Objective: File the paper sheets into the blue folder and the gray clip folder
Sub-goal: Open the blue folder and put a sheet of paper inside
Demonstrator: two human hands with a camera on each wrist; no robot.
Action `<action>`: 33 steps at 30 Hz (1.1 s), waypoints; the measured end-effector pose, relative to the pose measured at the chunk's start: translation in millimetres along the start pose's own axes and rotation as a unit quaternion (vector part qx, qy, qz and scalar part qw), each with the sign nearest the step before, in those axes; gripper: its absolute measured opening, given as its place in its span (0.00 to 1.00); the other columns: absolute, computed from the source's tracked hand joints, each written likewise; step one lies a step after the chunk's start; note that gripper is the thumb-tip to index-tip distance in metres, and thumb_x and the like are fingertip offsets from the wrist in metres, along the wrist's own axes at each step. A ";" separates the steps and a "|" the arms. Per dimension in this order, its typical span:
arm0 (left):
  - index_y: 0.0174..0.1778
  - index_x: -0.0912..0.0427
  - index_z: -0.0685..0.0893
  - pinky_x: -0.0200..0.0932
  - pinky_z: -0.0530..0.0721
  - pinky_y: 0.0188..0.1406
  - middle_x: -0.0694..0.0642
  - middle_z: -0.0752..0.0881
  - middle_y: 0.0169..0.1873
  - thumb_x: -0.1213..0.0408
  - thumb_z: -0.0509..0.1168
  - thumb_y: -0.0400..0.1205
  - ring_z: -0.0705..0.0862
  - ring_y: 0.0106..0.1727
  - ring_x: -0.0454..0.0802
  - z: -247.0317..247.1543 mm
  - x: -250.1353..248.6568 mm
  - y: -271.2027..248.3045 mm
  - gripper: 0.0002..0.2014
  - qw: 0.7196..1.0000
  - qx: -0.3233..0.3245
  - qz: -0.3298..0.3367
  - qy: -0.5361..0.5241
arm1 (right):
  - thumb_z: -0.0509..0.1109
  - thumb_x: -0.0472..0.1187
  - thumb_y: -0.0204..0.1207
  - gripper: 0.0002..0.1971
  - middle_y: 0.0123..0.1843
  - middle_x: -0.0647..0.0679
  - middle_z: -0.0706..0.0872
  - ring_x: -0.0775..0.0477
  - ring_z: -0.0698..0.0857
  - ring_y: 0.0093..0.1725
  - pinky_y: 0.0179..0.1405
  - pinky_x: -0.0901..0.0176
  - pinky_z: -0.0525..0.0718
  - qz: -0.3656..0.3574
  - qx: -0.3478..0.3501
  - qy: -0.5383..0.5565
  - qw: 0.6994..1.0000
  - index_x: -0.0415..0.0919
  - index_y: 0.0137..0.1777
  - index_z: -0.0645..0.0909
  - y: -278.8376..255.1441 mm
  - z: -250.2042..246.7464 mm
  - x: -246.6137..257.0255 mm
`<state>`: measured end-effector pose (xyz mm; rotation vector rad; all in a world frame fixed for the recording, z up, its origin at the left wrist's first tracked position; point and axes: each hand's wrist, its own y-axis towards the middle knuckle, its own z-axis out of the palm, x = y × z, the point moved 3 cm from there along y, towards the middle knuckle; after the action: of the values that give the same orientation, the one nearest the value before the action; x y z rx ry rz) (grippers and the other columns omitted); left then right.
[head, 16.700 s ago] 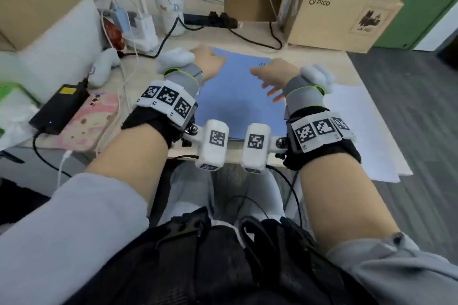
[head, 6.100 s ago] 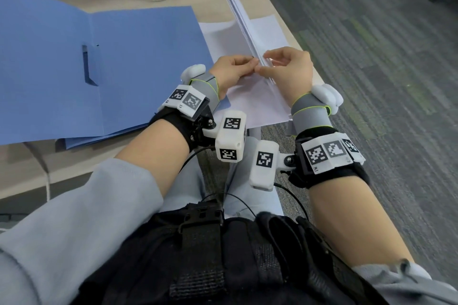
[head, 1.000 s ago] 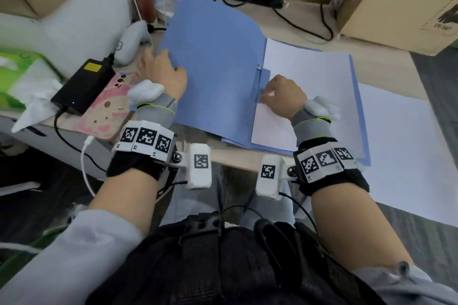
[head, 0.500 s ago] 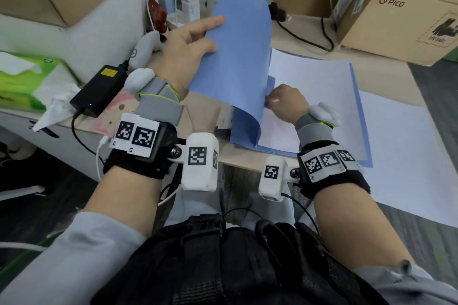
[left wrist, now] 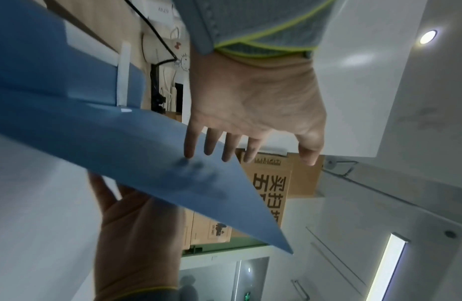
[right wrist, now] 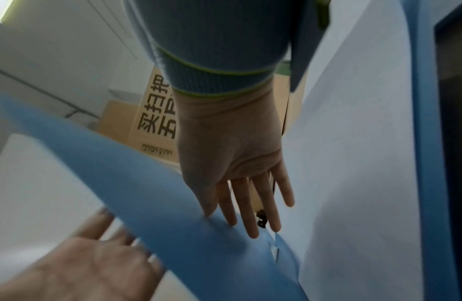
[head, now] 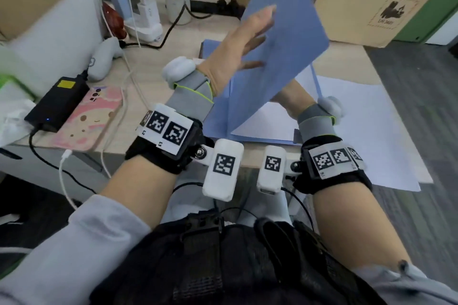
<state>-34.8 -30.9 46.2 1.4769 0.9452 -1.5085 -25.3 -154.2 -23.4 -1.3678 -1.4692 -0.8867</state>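
Blue folder (head: 280,39) cover raised steeply off table (head: 183,39), left hand (head: 238,49) flat against it, fingers straight, no clenched grip. Right hand (right wrist: 232,163) under cover, fingers straight, tips on fold. Paper sheets (head: 265,121) in folder's lower half; more sheets (head: 371,131) to the right. Cover hides most of right hand in head view. PICO box (head: 366,7) behind, charger (head: 57,104) and phone (head: 91,119) on the left.

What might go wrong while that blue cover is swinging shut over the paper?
The right hand lies under the closing blue folder cover, so it may get trapped or crease the paper sheets inside. The left hand only pushes the cover with flat fingers, so it could slip and flop down.
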 end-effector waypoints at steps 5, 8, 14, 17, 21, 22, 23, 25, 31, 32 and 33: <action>0.68 0.55 0.76 0.21 0.75 0.55 0.39 0.77 0.59 0.58 0.54 0.87 0.76 0.55 0.24 34.1 17.6 13.1 0.15 0.995 0.028 0.016 0.091 | 0.61 0.39 0.85 0.07 0.49 0.55 0.85 0.58 0.86 0.45 0.40 0.64 0.86 -0.032 -0.067 0.124 0.989 0.50 0.58 0.77 -17.0 -34.9 1.2; 0.72 0.63 0.74 0.17 0.72 0.56 0.51 0.78 0.64 0.68 0.56 0.86 0.74 0.61 0.35 39.0 32.1 22.0 0.17 0.988 0.006 0.043 0.146 | 0.61 0.42 0.81 0.07 0.47 0.50 0.87 0.49 0.84 0.44 0.36 0.63 0.84 -0.035 -0.112 0.193 0.974 0.47 0.54 0.79 -27.0 -51.6 -1.2; 0.71 0.63 0.75 0.31 0.66 0.68 0.56 0.76 0.73 0.74 0.57 0.83 0.72 0.75 0.50 50.7 77.2 42.5 0.19 0.962 0.011 -0.025 0.272 | 0.50 0.53 0.87 0.24 0.36 0.56 0.89 0.54 0.85 0.40 0.37 0.64 0.79 -0.008 -0.192 0.291 0.937 0.47 0.41 0.84 -46.6 -90.8 -22.7; 0.70 0.62 0.77 0.31 0.67 0.66 0.55 0.77 0.72 0.74 0.56 0.83 0.72 0.75 0.50 51.8 90.6 47.5 0.19 0.956 0.001 -0.065 0.286 | 0.60 0.54 0.81 0.18 0.37 0.52 0.88 0.50 0.82 0.39 0.35 0.62 0.76 0.033 -0.228 0.266 0.936 0.43 0.40 0.84 -49.4 -100.9 -32.4; 0.67 0.61 0.80 0.32 0.68 0.66 0.55 0.79 0.71 0.73 0.56 0.83 0.73 0.75 0.49 52.8 105.3 52.3 0.18 0.948 0.002 -0.109 0.300 | 0.69 0.38 0.70 0.10 0.31 0.47 0.71 0.47 0.64 0.29 0.26 0.62 0.59 0.068 -0.251 0.195 0.945 0.37 0.33 0.70 -55.5 -107.7 -47.2; 0.66 0.62 0.81 0.33 0.69 0.66 0.56 0.80 0.70 0.73 0.56 0.83 0.74 0.74 0.50 52.9 107.9 53.0 0.17 0.947 -0.004 -0.115 0.299 | 0.68 0.35 0.71 0.09 0.29 0.48 0.72 0.49 0.66 0.26 0.24 0.65 0.62 0.078 -0.253 0.182 0.947 0.37 0.32 0.73 -55.5 -109.2 -51.5; 0.65 0.62 0.81 0.34 0.70 0.65 0.57 0.81 0.69 0.74 0.56 0.82 0.75 0.73 0.51 52.8 110.3 53.5 0.17 0.947 -0.011 -0.119 0.298 | 0.69 0.33 0.71 0.08 0.28 0.49 0.76 0.50 0.70 0.25 0.23 0.67 0.65 0.096 -0.258 0.166 0.947 0.37 0.31 0.77 -55.6 -109.9 -55.3; 0.63 0.62 0.83 0.34 0.72 0.62 0.57 0.83 0.66 0.74 0.56 0.82 0.78 0.71 0.51 49.3 112.9 54.4 0.17 0.945 -0.036 -0.124 0.300 | 0.71 0.35 0.67 0.04 0.35 0.43 0.79 0.45 0.75 0.33 0.29 0.65 0.70 0.131 -0.257 0.136 0.948 0.34 0.34 0.83 -54.7 -109.3 -60.9; 0.61 0.52 0.84 0.43 0.75 0.68 0.57 0.81 0.66 0.75 0.59 0.77 0.76 0.71 0.56 21.8 119.2 56.5 0.20 0.925 -0.144 -0.137 0.324 | 0.74 0.34 0.60 0.13 0.35 0.33 0.77 0.48 0.61 0.55 0.41 0.52 0.78 0.193 -0.252 0.064 0.946 0.28 0.41 0.77 -37.0 -98.9 -74.9; 0.63 0.50 0.82 0.44 0.73 0.70 0.57 0.79 0.68 0.74 0.59 0.77 0.72 0.72 0.58 15.5 118.5 55.7 0.22 0.908 -0.174 -0.132 0.357 | 0.74 0.35 0.58 0.13 0.33 0.41 0.69 0.41 0.69 0.35 0.37 0.56 0.69 0.203 -0.236 0.050 0.949 0.37 0.37 0.72 -32.6 -96.6 -77.9; 0.66 0.50 0.79 0.45 0.70 0.70 0.57 0.77 0.69 0.73 0.59 0.76 0.69 0.73 0.60 9.7 117.4 54.0 0.23 0.893 -0.201 -0.133 0.381 | 0.74 0.35 0.56 0.14 0.34 0.44 0.67 0.45 0.66 0.35 0.37 0.57 0.66 0.214 -0.219 0.034 0.951 0.41 0.37 0.70 -27.7 -94.2 -81.3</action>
<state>11.8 -66.2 -69.5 1.6786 1.8601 -0.7842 -41.7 -272.8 -67.2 -1.8709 -0.8901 -0.9928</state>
